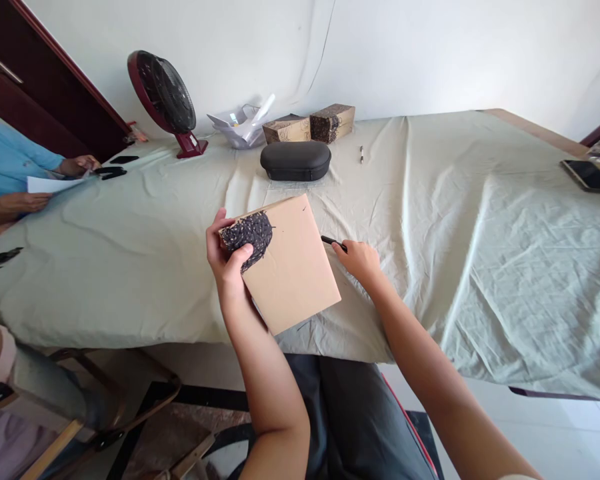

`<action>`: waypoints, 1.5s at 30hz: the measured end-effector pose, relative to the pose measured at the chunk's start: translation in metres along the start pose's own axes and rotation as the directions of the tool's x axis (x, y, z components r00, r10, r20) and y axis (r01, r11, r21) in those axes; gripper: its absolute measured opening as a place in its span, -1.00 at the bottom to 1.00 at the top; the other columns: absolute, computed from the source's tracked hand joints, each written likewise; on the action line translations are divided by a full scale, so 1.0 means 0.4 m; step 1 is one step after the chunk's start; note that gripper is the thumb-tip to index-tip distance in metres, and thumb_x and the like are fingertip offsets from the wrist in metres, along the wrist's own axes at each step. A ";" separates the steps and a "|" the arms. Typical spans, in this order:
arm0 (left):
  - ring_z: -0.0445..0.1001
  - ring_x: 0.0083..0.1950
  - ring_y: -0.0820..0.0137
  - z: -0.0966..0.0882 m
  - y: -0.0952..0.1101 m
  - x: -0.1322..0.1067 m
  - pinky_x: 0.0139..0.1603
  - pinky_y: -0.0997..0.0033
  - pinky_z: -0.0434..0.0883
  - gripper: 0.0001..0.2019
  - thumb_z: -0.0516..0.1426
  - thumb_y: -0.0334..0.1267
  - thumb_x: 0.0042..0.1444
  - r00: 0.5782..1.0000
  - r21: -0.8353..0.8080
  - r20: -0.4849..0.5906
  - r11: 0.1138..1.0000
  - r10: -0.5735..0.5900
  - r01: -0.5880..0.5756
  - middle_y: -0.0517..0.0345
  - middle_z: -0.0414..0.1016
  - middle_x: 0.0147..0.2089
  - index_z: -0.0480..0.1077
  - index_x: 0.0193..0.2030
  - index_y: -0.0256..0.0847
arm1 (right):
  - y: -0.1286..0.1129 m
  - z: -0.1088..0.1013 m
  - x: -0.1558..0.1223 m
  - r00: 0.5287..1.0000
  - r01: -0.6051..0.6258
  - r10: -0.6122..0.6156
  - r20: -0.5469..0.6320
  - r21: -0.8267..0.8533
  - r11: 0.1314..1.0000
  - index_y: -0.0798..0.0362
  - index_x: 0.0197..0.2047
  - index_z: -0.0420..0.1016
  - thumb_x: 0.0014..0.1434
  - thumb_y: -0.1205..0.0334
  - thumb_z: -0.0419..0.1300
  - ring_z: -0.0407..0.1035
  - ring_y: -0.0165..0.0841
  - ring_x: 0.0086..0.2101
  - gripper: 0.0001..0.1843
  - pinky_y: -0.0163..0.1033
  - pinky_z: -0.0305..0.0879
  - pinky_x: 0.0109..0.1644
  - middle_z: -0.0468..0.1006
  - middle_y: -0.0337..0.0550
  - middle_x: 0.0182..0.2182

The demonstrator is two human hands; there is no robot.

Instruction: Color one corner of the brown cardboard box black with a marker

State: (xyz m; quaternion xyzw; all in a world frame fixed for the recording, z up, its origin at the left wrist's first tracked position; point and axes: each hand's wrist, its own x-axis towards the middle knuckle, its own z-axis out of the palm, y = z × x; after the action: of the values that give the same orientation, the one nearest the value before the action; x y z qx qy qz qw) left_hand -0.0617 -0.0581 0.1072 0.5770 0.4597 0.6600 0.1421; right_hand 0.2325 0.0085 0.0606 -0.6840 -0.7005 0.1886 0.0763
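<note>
The cardboard box (297, 267) sits tilted over the near side of the desk (450, 233). The left hand (226, 257) grips its scribbled corner between thumb and fingers, apparently for steadiness. The right hand's (363, 259) fingers pinch a black pen (332, 241) beside the opposite edge, presumably keeping the face unobstructed.

The cardboard box (297, 263) looks smooth and matt, its corner roughened to the eye by dense black scribble (257, 229), and the pen (331, 241) appears to be dark plastic. The tablecloth (445, 227) is dull, heavily creased fabric, whereas the zip case (295, 160) has a smooth, low-sheen black shell. Glossy maroon plastic seems to form the fan base (192, 145); the floor tiles (545, 427) look polished, the wall (430, 57) flat and painted.
</note>
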 end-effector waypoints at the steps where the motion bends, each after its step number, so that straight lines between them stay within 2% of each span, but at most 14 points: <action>1: 0.24 0.57 -0.17 -0.003 -0.001 0.002 0.55 -0.19 0.25 -0.28 0.39 0.29 -0.08 1.000 0.000 -0.005 1.000 0.004 -0.004 -0.09 0.33 0.53 0.40 0.12 -0.07 | -0.003 -0.003 -0.002 1.000 -0.022 0.022 0.003 0.002 1.000 0.05 -0.09 0.68 0.49 -0.24 -0.06 0.61 -0.01 -0.07 -0.36 -0.12 0.31 -0.14 0.73 0.14 -0.11; 6: 0.28 0.55 -0.17 0.013 0.014 -0.008 0.55 -0.22 0.27 -0.32 0.38 0.29 -0.02 1.000 0.021 -0.008 1.000 -0.003 0.003 -0.09 0.37 0.51 0.44 0.13 -0.07 | -0.012 -0.023 -0.019 0.992 -0.117 0.118 0.046 -0.018 0.993 0.12 -0.06 0.69 0.42 -0.36 -0.02 0.61 0.08 -0.02 -0.26 -0.07 0.36 -0.11 0.72 0.27 -0.07; 11: 0.32 0.53 -0.18 0.049 0.016 -0.028 0.53 -0.23 0.31 -0.28 0.34 0.33 -0.03 0.994 -0.017 -0.110 1.000 -0.009 0.007 -0.16 0.37 0.50 0.44 0.13 -0.11 | 0.039 -0.057 -0.046 0.993 0.003 -0.005 0.121 0.018 1.000 0.16 0.16 0.51 0.38 0.27 -0.03 0.57 -0.02 -0.09 -0.58 -0.10 0.34 -0.15 0.68 0.29 -0.01; 14: 0.27 0.56 -0.20 0.056 0.009 -0.031 0.54 -0.20 0.31 -0.21 0.36 0.36 -0.08 0.996 -0.042 -0.089 0.999 -0.018 0.014 -0.18 0.30 0.54 0.43 0.18 -0.12 | 0.094 -0.102 -0.066 0.968 0.037 -0.093 0.233 0.234 0.972 0.03 0.43 0.23 0.26 0.38 0.01 0.46 -0.24 -0.44 -0.33 -0.17 0.30 -0.34 0.61 -0.09 -0.32; 15: 0.26 0.57 -0.20 0.057 0.007 -0.031 0.54 -0.19 0.31 -0.17 0.35 0.38 -0.07 0.997 -0.039 -0.079 0.999 -0.013 0.010 -0.18 0.28 0.55 0.41 0.22 -0.10 | 0.112 -0.121 -0.076 0.948 0.020 -0.126 0.293 0.338 0.941 -0.05 0.43 0.24 0.25 0.37 0.03 0.41 -0.31 -0.52 -0.32 -0.19 0.31 -0.37 0.55 -0.20 -0.35; 18: 0.27 0.57 -0.16 0.061 0.001 -0.029 0.55 -0.14 0.30 0.03 0.33 0.48 -0.09 0.998 -0.047 -0.055 0.999 0.018 -0.020 -0.17 0.21 0.58 0.24 0.43 0.01 | 0.152 -0.177 -0.116 0.914 -0.035 -0.206 0.349 0.574 0.818 -0.02 0.12 0.51 0.31 0.21 0.09 0.45 -0.38 -0.54 -0.65 -0.21 0.36 -0.40 0.49 -0.22 -0.33; 21: 0.22 0.61 -0.15 0.071 0.000 -0.031 0.56 -0.17 0.28 0.17 0.36 0.50 -0.14 0.999 -0.086 -0.014 0.995 0.052 -0.053 -0.17 0.18 0.59 0.06 0.54 0.11 | 0.167 -0.223 -0.158 0.906 0.043 -0.355 0.231 0.783 0.620 -0.02 0.07 0.50 0.37 0.00 0.17 0.61 -0.23 -0.36 -0.68 -0.15 0.42 -0.32 0.62 -0.09 -0.25; 23: 0.15 0.65 -0.16 0.080 0.003 -0.034 0.59 -0.18 0.23 0.17 0.37 0.48 -0.12 0.996 -0.107 0.012 0.991 0.088 -0.086 -0.18 0.16 0.61 0.05 0.55 0.11 | 0.157 -0.249 -0.175 0.899 0.163 -0.434 0.064 0.869 0.468 -0.10 0.04 0.42 0.33 -0.05 0.31 0.61 -0.20 -0.34 -0.67 -0.14 0.40 -0.34 0.67 -0.10 -0.24; 26: 0.08 0.68 -0.15 0.095 0.006 -0.038 0.63 -0.17 0.16 0.17 0.38 0.45 -0.11 0.987 -0.130 0.026 0.979 0.159 -0.154 -0.18 0.10 0.64 0.05 0.57 0.09 | 0.103 -0.290 -0.179 0.853 0.389 -0.467 -0.235 0.882 0.265 -0.17 -0.14 0.32 0.26 -0.15 0.42 0.45 -0.31 -0.51 -0.60 -0.19 0.27 -0.44 0.62 -0.28 -0.41; 30: 0.04 0.69 -0.18 0.103 0.007 -0.041 0.63 -0.20 0.16 0.19 0.38 0.47 -0.14 0.983 -0.117 0.034 0.977 0.182 -0.177 -0.15 0.04 0.67 0.07 0.57 0.12 | -0.040 -0.349 -0.160 0.744 0.536 -0.542 -0.390 0.833 0.136 -0.12 -0.26 0.42 0.32 -0.49 0.16 0.20 -0.40 -0.67 -0.43 -0.22 0.10 -0.55 0.31 -0.39 -0.66; 33: 0.11 0.66 -0.20 0.101 0.009 -0.041 0.59 -0.22 0.25 0.17 0.40 0.42 -0.12 0.984 -0.117 0.053 0.980 0.169 -0.162 -0.14 0.02 0.68 0.08 0.58 0.13 | -0.167 -0.373 -0.142 0.706 0.541 -0.614 -0.351 0.828 0.149 -0.07 0.02 0.55 0.44 -0.27 0.10 0.36 -0.36 -0.56 -0.53 -0.20 0.26 -0.43 0.49 -0.31 -0.55; 37: 0.30 0.57 -0.21 0.094 0.022 -0.041 0.53 -0.20 0.34 0.19 0.38 0.43 -0.08 0.984 -0.128 0.081 0.981 0.156 -0.145 -0.20 0.18 0.61 0.06 0.62 0.06 | -0.292 -0.368 -0.123 0.638 0.607 -0.696 -0.330 0.772 0.191 0.05 -0.34 0.56 0.30 0.17 0.27 0.30 -0.46 -0.52 -0.81 -0.29 0.23 -0.40 0.43 -0.32 -0.56; 41: 0.23 0.61 -0.21 0.089 0.038 -0.038 0.56 -0.20 0.30 0.19 0.37 0.42 -0.05 0.985 -0.121 0.094 0.983 0.148 -0.136 -0.18 0.19 0.62 0.05 0.63 0.02 | -0.350 -0.359 -0.117 0.578 0.624 -0.777 -0.249 0.749 0.224 0.07 -0.46 0.46 0.25 0.29 0.20 0.16 -0.53 -0.58 -0.77 -0.36 0.11 -0.48 0.22 -0.39 -0.63; 45: 0.14 0.66 -0.19 0.090 0.052 -0.036 0.61 -0.20 0.25 0.14 0.37 0.38 -0.03 0.982 -0.116 0.158 0.990 0.103 -0.086 -0.10 0.12 0.66 0.08 0.62 0.03 | -0.379 -0.359 -0.127 0.544 0.655 -0.808 -0.225 0.716 0.241 0.05 -0.49 0.39 0.21 0.35 0.14 0.20 -0.52 -0.54 -0.77 -0.37 0.21 -0.42 0.24 -0.37 -0.60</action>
State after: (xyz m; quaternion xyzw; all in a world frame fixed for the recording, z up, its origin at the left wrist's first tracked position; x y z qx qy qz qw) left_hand -0.0181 -0.0637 0.1109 0.6417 0.3820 0.6406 0.1788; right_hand 0.1466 -0.0175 0.2559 -0.1586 -0.7994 0.4579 0.3551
